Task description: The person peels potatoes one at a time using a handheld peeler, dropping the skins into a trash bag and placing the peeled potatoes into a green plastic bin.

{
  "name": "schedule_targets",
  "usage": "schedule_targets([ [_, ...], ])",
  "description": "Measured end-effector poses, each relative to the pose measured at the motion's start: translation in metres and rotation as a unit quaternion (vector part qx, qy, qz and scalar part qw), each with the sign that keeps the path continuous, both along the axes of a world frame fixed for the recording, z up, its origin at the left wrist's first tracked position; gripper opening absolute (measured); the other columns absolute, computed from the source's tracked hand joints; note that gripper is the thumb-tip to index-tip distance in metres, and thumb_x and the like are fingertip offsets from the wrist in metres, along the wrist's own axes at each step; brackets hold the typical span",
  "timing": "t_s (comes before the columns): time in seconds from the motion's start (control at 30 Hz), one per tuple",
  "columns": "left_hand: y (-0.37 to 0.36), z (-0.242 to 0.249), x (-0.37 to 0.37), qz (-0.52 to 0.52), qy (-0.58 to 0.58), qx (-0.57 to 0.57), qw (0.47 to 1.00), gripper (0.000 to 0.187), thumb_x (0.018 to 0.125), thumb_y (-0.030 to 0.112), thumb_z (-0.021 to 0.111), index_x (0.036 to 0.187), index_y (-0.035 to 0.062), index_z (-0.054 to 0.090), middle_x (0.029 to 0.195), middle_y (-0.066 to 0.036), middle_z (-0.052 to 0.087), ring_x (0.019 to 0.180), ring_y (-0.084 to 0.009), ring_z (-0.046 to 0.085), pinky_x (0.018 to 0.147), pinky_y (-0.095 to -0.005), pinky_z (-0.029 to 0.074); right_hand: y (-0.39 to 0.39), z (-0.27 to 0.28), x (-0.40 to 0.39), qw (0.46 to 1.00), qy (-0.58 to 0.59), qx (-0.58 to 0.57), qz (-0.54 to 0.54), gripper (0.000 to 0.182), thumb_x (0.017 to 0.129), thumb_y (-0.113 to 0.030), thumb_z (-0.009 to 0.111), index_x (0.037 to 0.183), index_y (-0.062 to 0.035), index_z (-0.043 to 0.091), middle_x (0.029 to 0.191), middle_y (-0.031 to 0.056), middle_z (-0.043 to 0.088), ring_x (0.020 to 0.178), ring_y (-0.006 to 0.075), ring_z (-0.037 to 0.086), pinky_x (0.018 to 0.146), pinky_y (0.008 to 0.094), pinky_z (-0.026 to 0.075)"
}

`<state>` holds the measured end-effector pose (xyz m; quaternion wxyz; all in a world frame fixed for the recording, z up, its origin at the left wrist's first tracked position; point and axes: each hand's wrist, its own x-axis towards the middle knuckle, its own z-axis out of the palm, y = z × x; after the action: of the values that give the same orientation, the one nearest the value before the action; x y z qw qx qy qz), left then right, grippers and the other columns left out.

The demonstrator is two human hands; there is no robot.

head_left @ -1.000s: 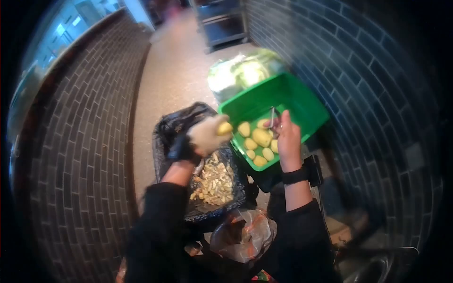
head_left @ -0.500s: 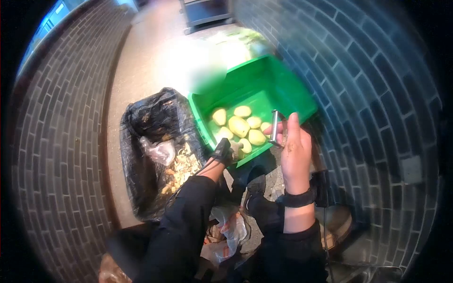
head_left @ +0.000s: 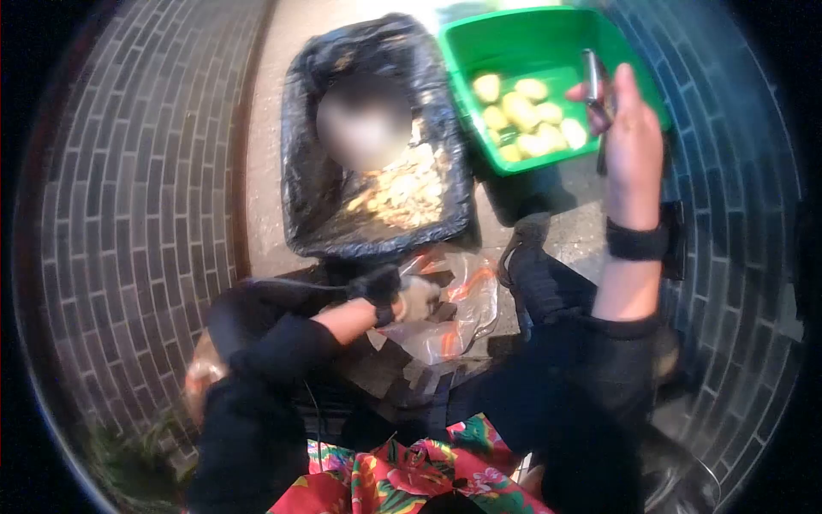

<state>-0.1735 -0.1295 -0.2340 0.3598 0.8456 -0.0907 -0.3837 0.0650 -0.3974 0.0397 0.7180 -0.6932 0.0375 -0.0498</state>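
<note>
My right hand point(head_left: 635, 150) is raised beside the green tub, closed round a metal peeler point(head_left: 591, 79). Low in front of me, my left hand point(head_left: 417, 298), in a pale glove, is at a clear plastic bag with orange marks point(head_left: 469, 295). Its fingers are blurred and partly hidden against the bag. Several pale yellow peeled potatoes point(head_left: 520, 110) lie in the near end of the green tub point(head_left: 604, 34). Left of the tub stands a container lined with a black bag point(head_left: 300, 201), holding a heap of peelings point(head_left: 411, 188).
Brick walls rise close on the left point(head_left: 163, 171) and right point(head_left: 728, 171). My outstretched leg point(head_left: 556, 283) lies below the tub. Red flowered cloth point(head_left: 402, 475) covers my lap. A blurred pale patch hides part of the lined container.
My left hand has moved from the tub's near corner back to the plastic bag. The view has tilted down, so tub and container appear higher. My right hand still holds the peeler.
</note>
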Motion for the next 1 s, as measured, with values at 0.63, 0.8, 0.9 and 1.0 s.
schedule_targets([
  [0.63,-0.159,-0.033,0.011,0.335,0.002,-0.144,0.931,0.06,0.086,0.044,0.068,0.126,0.0023,0.055,0.112,-0.02,0.065,0.103,-0.0344,0.063,0.089,-0.0425,0.051,0.055,0.004,-0.014,0.961,0.03,-0.268,0.054,0.063,0.108,-0.048,0.036,0.085,-0.0018,0.073,0.081,0.0027,0.067,0.073,0.0102,0.053,0.075,0.0256,0.038],
  [0.8,-0.106,-0.145,-0.013,0.174,-0.038,0.138,0.974,0.034,0.084,0.032,0.062,0.102,0.0037,0.069,0.102,-0.022,0.071,0.096,-0.0377,0.069,0.087,-0.0473,0.053,0.06,0.018,-0.029,0.959,0.056,-0.273,0.041,0.062,0.108,-0.046,0.036,0.084,-0.0012,0.072,0.077,0.0011,0.064,0.071,0.0098,0.051,0.072,0.0259,0.037],
  [0.9,-0.093,-0.157,-0.007,0.171,-0.04,0.165,0.97,0.033,0.085,0.031,0.062,0.102,0.0039,0.069,0.101,-0.022,0.071,0.095,-0.0379,0.069,0.086,-0.0471,0.053,0.05,0.021,-0.04,0.963,0.026,-0.267,0.025,0.062,0.107,-0.047,0.036,0.084,-0.0016,0.072,0.077,0.0008,0.064,0.07,0.0098,0.051,0.071,0.0258,0.036],
  [1.0,-0.09,-0.144,0.008,0.19,-0.045,0.145,0.97,0.031,0.085,0.029,0.062,0.101,0.0041,0.069,0.1,-0.021,0.071,0.094,-0.038,0.069,0.086,-0.0469,0.053,0.038,0.011,-0.041,0.962,0.046,-0.268,0.02,0.062,0.108,-0.045,0.036,0.084,-0.0013,0.072,0.078,0.0024,0.067,0.075,0.0111,0.056,0.075,0.0257,0.039],
])
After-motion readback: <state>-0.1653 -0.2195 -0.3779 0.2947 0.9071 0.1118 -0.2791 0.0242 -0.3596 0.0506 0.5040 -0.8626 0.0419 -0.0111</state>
